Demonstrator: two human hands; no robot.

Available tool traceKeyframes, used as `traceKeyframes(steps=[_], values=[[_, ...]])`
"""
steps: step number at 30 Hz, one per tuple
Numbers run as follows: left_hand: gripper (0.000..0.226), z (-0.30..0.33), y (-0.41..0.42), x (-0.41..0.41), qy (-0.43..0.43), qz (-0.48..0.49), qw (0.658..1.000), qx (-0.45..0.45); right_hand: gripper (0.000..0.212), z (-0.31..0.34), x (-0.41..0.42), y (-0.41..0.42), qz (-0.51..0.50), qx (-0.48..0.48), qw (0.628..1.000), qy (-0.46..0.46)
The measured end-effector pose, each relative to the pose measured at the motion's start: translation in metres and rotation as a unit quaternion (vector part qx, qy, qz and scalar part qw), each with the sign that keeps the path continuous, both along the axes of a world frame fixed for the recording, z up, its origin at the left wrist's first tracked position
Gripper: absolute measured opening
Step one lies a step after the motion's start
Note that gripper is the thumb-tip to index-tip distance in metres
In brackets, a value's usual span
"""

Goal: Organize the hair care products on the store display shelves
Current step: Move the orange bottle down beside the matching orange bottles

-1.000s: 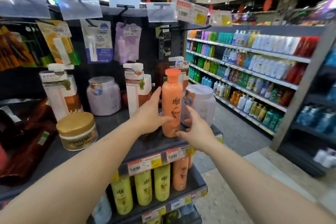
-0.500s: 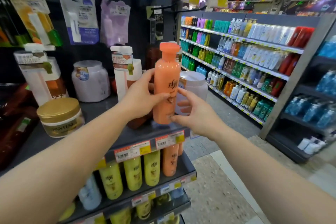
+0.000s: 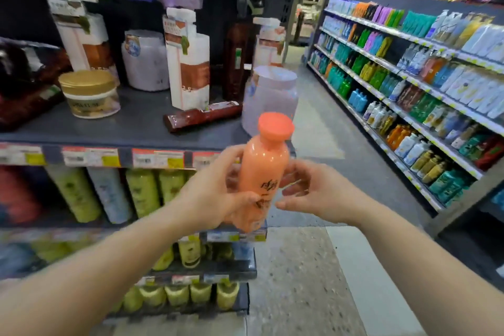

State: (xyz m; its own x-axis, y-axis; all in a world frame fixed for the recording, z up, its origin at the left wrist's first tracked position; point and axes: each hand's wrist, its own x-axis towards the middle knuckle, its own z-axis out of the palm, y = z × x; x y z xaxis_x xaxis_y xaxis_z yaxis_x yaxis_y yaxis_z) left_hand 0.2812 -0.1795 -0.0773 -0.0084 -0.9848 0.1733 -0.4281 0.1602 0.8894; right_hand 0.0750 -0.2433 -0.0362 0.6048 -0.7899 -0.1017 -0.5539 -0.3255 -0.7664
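Before the shelf (image 3: 136, 128), left hand (image 3: 215, 199) grips orange bottle (image 3: 263, 172) — upright (slightly tilted), right hand (image 3: 313, 191) fingers loose

The left hand (image 3: 215, 196) gripped an orange bottle (image 3: 263, 172) (cap on, tilted slightly right) in front of the shelf edge (image 3: 109, 157). The right hand (image 3: 311, 191) hovered just beside it, fingers loosely spread. A gold-lidded jar (image 3: 88, 93) stood on the shelf.
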Motion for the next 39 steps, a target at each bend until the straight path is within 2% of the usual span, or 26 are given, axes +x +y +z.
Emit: traceKeyframes(steps=[5, 8, 12, 23, 35, 39], values=[[0.078, -0.074, 0.000, -0.049, 0.024, 0.050, 0.997, 0.050, 0.062, -0.071, -0.035, -0.021, 0.026, 0.036, 0.990, 0.138], [0.079, -0.104, -0.010, -0.062, 0.022, 0.077, 0.994, 0.075, 0.074, -0.106, -0.038, -0.032, 0.010, 0.051, 0.987, 0.155], [0.076, -0.135, -0.034, -0.065, 0.028, 0.100, 0.989, 0.105, 0.075, -0.144, -0.029, -0.048, -0.017, 0.060, 0.992, 0.112], [0.069, -0.190, -0.093, -0.045, -0.015, 0.114, 0.991, 0.073, 0.056, -0.201, 0.004, -0.101, -0.042, 0.032, 0.997, 0.057], [0.064, -0.198, -0.112, -0.052, -0.035, 0.145, 0.981, 0.121, 0.053, -0.230, 0.024, -0.119, -0.096, 0.044, 0.994, -0.024], [0.077, -0.194, -0.113, -0.052, -0.049, 0.135, 0.981, 0.129, 0.051, -0.233, 0.024, -0.118, -0.114, 0.032, 0.991, -0.055]])
